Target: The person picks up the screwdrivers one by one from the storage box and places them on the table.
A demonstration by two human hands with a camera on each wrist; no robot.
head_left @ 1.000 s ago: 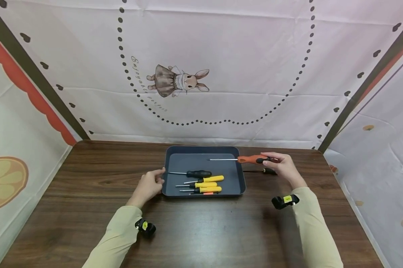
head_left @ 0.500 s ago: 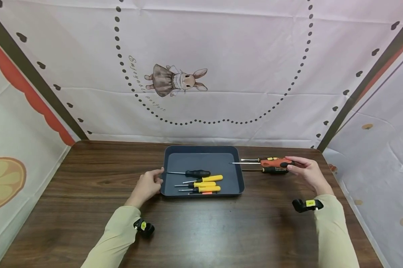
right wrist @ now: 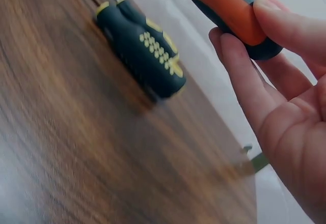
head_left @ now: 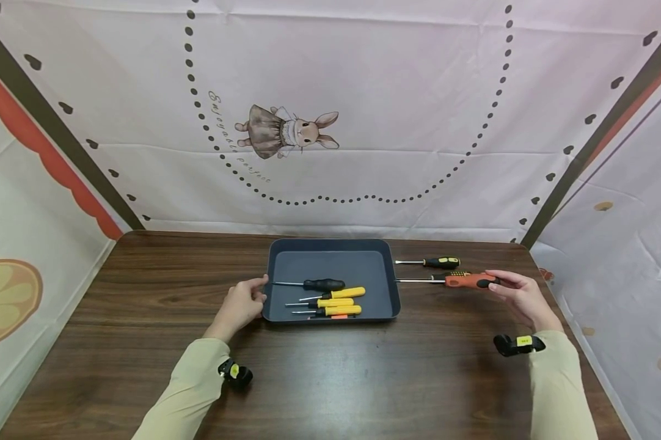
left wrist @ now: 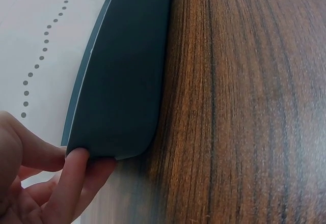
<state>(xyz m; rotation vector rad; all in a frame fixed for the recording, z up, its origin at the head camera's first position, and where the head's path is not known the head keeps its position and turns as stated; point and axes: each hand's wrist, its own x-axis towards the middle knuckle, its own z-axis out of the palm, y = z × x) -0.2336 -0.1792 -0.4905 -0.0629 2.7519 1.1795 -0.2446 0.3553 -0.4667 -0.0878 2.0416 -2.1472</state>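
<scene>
My right hand [head_left: 523, 299] pinches the butt end of an orange and black screwdriver [right wrist: 224, 5] between thumb and fingers. Its shaft points left toward the dark grey tray [head_left: 358, 263]. In the right wrist view the screwdriver is held above the table, apart from two black and yellow screwdrivers [right wrist: 147, 56] lying there. At the tray's left side, my left hand [head_left: 241, 308] pinches the rim, with thumb and fingertips at the corner in the left wrist view. Inside the tray lie a black screwdriver [head_left: 324, 285] and several small yellow-handled screwdrivers [head_left: 341, 302]; an orange one is mostly hidden beneath.
The brown wooden table [head_left: 330, 379] extends around the tray. A pale patterned cloth [head_left: 391, 122] hangs behind the table's back edge, with more cloth at both sides. One black and yellow screwdriver [head_left: 441, 263] lies right of the tray near the back edge.
My right hand has carried the orange screwdriver rightward out from over the tray, then slightly toward me, over the black and yellow screwdrivers' area. The left hand stays on the tray.
</scene>
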